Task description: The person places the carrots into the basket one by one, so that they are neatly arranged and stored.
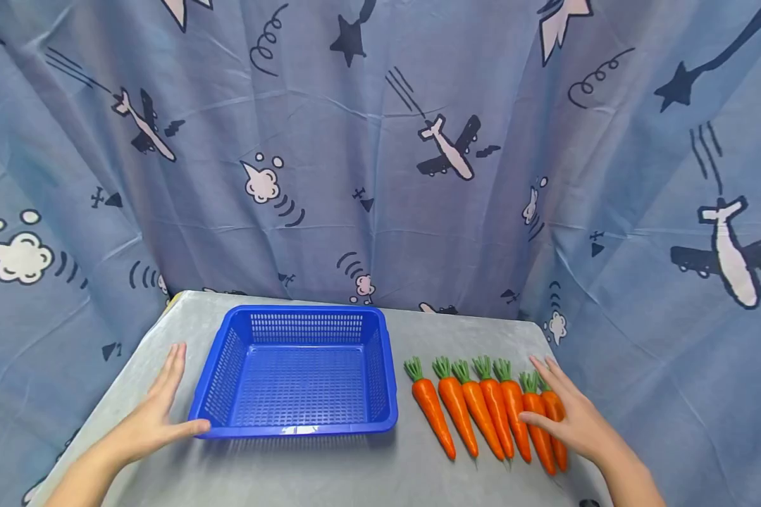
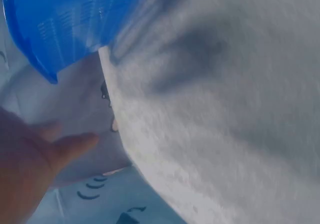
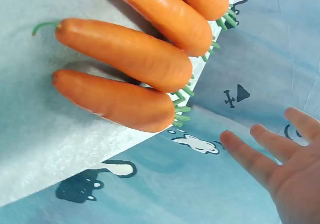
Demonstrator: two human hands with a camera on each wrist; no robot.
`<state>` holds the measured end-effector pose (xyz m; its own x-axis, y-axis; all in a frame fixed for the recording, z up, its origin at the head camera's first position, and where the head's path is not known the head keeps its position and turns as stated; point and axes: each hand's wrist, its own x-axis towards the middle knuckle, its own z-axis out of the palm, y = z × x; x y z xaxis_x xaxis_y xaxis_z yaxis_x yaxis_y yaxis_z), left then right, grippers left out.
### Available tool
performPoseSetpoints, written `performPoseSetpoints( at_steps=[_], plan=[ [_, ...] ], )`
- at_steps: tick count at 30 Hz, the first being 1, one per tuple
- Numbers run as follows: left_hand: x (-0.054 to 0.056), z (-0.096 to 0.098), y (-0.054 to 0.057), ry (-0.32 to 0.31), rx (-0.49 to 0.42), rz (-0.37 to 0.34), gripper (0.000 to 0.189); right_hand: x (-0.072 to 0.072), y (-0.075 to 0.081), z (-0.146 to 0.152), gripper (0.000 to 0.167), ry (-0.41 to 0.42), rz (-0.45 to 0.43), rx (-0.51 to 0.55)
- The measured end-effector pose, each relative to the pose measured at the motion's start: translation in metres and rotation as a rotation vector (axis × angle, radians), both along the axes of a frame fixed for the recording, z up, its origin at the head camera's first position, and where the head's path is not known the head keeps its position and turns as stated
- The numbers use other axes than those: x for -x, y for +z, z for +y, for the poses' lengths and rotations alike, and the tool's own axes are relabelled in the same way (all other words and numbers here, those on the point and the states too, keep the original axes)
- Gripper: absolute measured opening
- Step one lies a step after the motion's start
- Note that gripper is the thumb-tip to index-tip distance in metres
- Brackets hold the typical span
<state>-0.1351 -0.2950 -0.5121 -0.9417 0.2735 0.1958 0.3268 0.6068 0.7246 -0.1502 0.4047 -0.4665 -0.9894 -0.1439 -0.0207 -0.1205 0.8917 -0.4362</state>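
Note:
A blue plastic basket [image 1: 294,428] with perforated walls and nothing inside sits left of centre on the table. Beside its left front corner is my left hand [image 1: 149,419], fingers spread upward, the thumb overlapping the rim in the head view. Several orange carrots [image 1: 463,408] with green tops lie in a row to the right of the basket. My right hand [image 1: 577,419] hovers at the right end of that row, its thumb overlapping the last carrots [image 1: 553,422]. In the right wrist view its fingers [image 3: 247,156] are extended and hold nothing.
A grey-white tabletop [image 1: 330,472] carries everything. Blue curtains [image 1: 330,176] with planes and stars printed on them hang behind and on both sides. A small dark object [image 1: 588,503] shows at the bottom right of the head view.

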Motion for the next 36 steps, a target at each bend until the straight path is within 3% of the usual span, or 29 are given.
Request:
performPoseSetpoints(
  at_steps=[4,7,14,18,22,29,36],
  plan=[
    [0.009,0.004,-0.005,-0.042,-0.103,-0.084,0.114,0.000,-0.006,0.005,0.095,-0.019,0.010,0.001],
    [0.016,0.007,-0.006,-0.043,-0.121,-0.121,0.102,0.000,-0.011,0.009,0.093,-0.033,0.013,-0.012],
    [0.029,0.016,-0.005,0.034,-0.052,-0.067,0.087,0.001,-0.025,0.019,0.084,-0.068,0.016,-0.032],
    [0.034,0.019,-0.007,0.068,-0.040,-0.082,0.082,0.002,-0.034,0.025,0.081,-0.086,0.015,-0.002],
    [0.038,0.023,-0.010,0.059,-0.050,-0.067,0.079,0.002,-0.041,0.031,0.079,-0.090,0.010,0.021],
    [0.040,0.028,-0.011,0.072,0.078,-0.030,0.087,0.002,-0.052,0.039,0.074,-0.095,0.010,0.024],
    [0.041,0.031,-0.010,0.045,0.104,-0.002,0.090,0.005,-0.060,0.043,0.062,-0.123,0.067,0.009]
  ],
)
